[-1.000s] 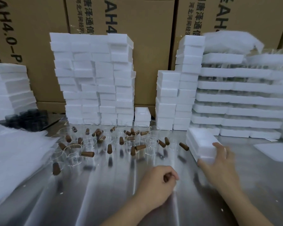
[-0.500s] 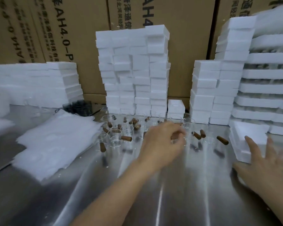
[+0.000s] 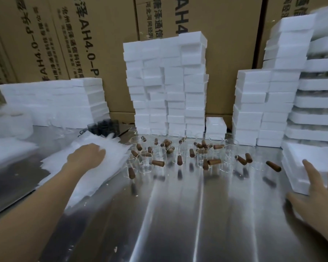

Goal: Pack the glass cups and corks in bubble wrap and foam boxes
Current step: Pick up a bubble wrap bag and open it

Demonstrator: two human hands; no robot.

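- Glass cups [image 3: 145, 162] stand in a loose cluster between the two hands, a little beyond them, on the steel table [image 3: 178, 214].
- Brown corks [image 3: 158, 163] lie scattered among and inside the cups; one cork lies apart, just left of the right hand's fingertips.
- Left hand [image 3: 86, 156] rests palm-down on top of the stack of white wrap sheets [image 3: 95, 176]; it is blurred, so I cannot tell whether the fingers grip a sheet.
- Right hand [image 3: 318, 197] has its fingers straight and spread, holding nothing, at the near edge of a foam box [image 3: 307, 157] that lies flat just beyond it.
- Stacks of foam boxes [image 3: 167, 87] rise beyond both hands, behind the cups.
- Cardboard cartons [image 3: 106, 35] stand behind those stacks.
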